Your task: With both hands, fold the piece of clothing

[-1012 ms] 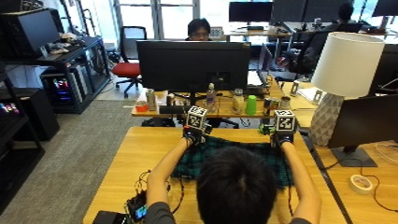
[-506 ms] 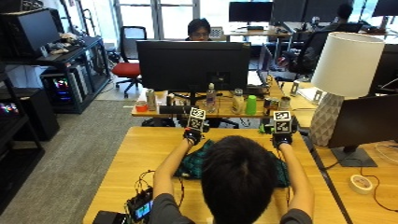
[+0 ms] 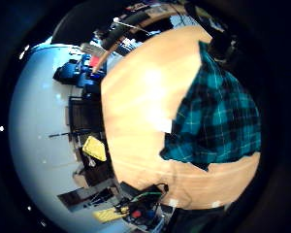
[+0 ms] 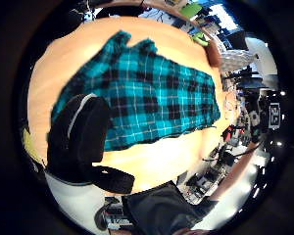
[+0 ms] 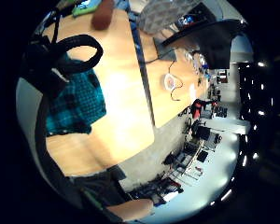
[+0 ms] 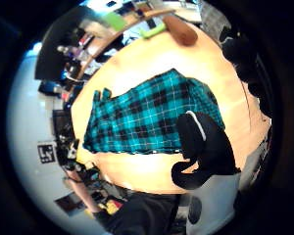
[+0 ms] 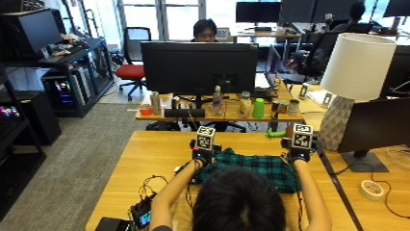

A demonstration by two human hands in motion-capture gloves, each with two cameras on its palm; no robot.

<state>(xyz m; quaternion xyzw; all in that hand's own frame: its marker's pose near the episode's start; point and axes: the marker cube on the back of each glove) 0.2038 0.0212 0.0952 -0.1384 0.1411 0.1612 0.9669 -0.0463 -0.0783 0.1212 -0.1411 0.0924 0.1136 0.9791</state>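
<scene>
Near part of the plaid shirt [image 7: 256,166] hidden behind the person's head [image 7: 238,199]. Fingers of left hand [image 7: 202,155] and right hand [image 7: 297,154] masked by glove hardware; grip impossible to tell.

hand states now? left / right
Left hand: over the plaid shirt's far edge, fingers not visible, cannot tell.
Right hand: same, cannot tell.

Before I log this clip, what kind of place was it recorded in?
Most likely an open-plan office or lab. Rows of wooden desks carry big monitors, a red office chair stands by the windows, and a table lamp sits at the right.
</scene>
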